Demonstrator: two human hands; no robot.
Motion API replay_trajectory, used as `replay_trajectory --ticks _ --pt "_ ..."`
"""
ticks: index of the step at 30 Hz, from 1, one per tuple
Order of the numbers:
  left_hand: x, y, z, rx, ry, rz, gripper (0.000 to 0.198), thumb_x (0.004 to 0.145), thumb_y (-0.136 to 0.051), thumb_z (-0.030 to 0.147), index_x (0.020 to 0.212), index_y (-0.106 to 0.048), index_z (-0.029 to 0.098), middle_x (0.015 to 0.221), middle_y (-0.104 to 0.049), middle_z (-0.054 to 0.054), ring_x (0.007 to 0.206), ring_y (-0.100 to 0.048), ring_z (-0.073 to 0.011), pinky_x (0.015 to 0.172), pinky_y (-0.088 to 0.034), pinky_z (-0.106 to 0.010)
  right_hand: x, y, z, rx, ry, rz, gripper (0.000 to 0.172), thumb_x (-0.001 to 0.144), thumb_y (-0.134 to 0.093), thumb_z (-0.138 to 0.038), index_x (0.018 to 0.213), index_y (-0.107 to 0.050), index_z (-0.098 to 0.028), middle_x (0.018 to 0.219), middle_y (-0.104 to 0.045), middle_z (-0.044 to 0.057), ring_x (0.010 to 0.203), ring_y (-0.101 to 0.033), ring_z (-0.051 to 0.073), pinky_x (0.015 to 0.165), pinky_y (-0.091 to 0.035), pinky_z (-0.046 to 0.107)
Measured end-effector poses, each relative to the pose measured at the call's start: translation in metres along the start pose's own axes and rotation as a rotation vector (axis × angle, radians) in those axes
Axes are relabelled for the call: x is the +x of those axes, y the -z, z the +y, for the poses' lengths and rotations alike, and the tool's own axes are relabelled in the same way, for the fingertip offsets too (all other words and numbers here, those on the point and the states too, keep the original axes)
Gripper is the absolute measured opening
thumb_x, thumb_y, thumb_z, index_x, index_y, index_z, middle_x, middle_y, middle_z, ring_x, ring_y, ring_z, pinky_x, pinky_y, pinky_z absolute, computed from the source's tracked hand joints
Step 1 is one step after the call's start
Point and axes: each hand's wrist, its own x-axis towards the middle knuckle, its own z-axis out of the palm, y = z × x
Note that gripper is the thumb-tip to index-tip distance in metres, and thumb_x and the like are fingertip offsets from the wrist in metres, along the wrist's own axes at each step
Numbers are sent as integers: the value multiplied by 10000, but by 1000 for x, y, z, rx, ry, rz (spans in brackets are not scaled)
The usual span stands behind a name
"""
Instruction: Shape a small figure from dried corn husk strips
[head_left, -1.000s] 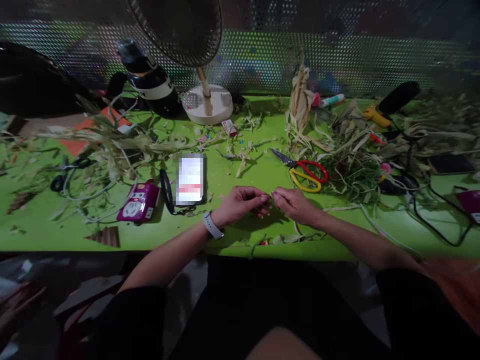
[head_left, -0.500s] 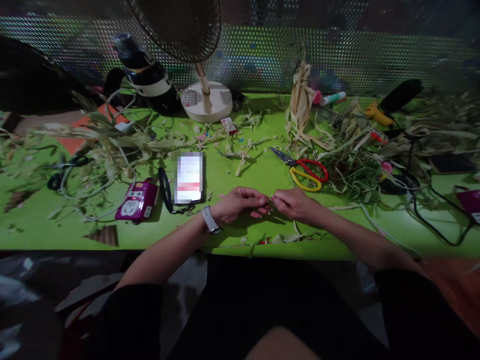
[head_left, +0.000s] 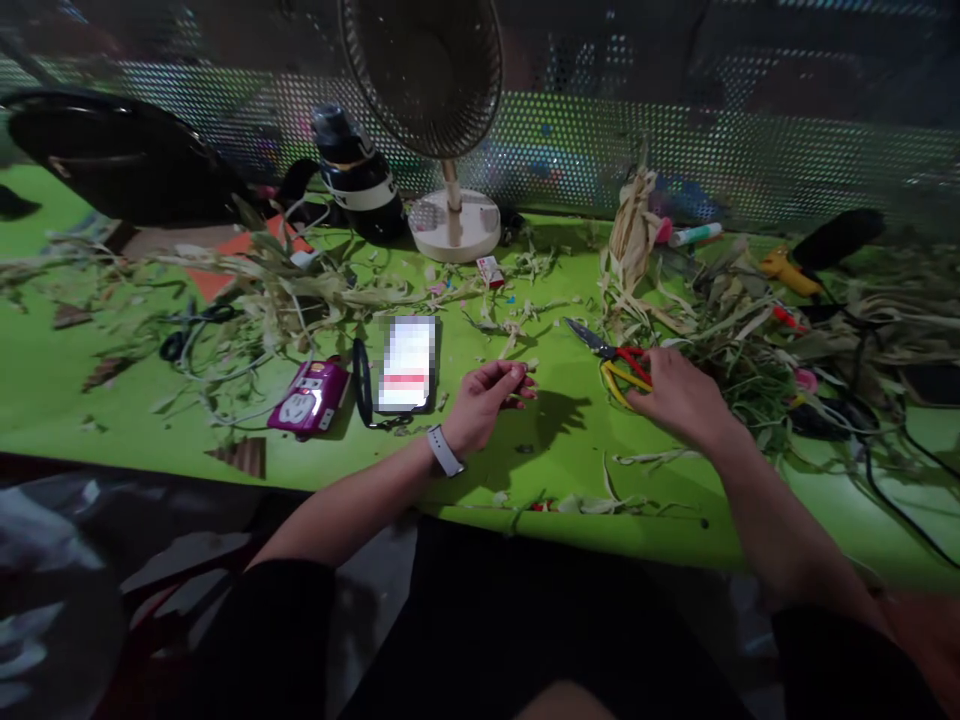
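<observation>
My left hand (head_left: 487, 400), with a pale watch strap on its wrist, is held over the green table (head_left: 555, 465). Its thumb and forefinger are pinched together, and a tiny pale bit shows at their tips, too small to name. To the right, my right hand (head_left: 679, 395) has its fingers on the handles of the scissors (head_left: 626, 370), one handle red and one yellow. The dark blades point away to the upper left. Part of the handles is hidden beneath the fingers.
Dry corn husks (head_left: 634, 235) and green scraps (head_left: 750, 375) lie right and behind. Left are a phone (head_left: 409, 365), a purple socket block (head_left: 307, 398) and black scissors (head_left: 176, 345). A fan (head_left: 456, 225), bottle (head_left: 364, 190) and yellow-handled tool (head_left: 791, 272) stand or lie farther back.
My right hand has left the left hand's fingertips and moved right onto the scissors' handles. My left hand keeps its pinch. The whole view has shifted, so the table's things appear farther right.
</observation>
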Motion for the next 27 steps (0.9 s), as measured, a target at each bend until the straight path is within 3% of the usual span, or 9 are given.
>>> replay_trajectory --ticks 4,10,15,19,23,27 --pt "1 3 -4 4 -56 -38 391 645 -811 436 854 -661 142 753 -708 -9 600 -645 -70 552 -465 -173 7 1 1 61 -13 -66 295 766 -547 -338 985 -542 -140 973 -645 170 865 -629 298 652 -410 332" --pt "3 3 2 -125 -37 7 377 594 -850 386 811 -669 136 707 -695 10 569 -618 -48 528 -441 -150 15 -1 17 192 -79 -20 249 697 -593 -369 858 -596 -179 843 -673 109 665 -606 224 552 -367 290" --pt "6 2 8 -255 39 51 320 578 -864 301 765 -674 123 680 -683 9 550 -585 -34 505 -424 -140 8 3 23 670 -43 9 298 635 -653 -425 818 -596 -196 726 -644 39 611 -568 167 584 -438 279" --pt "7 2 8 -278 20 50 330 562 -873 300 771 -689 123 684 -688 7 558 -591 -34 500 -420 -130 -6 9 6 1071 41 -112 460 571 -745 -534 827 -548 -206 754 -597 24 655 -560 154 607 -475 283" --pt "5 1 8 -258 -29 61 363 560 -873 338 795 -693 130 704 -698 2 568 -608 -38 515 -431 -131 -20 9 -13 1045 140 -296 528 594 -748 -562 923 -541 -205 770 -579 17 653 -537 152 603 -469 290" --pt "3 -1 10 -252 -65 50 374 566 -868 363 805 -695 134 700 -700 3 563 -614 -38 518 -436 -128 -29 5 -23 786 203 -283 546 672 -710 -501 1092 -511 -213 856 -604 27 693 -541 165 658 -462 316"
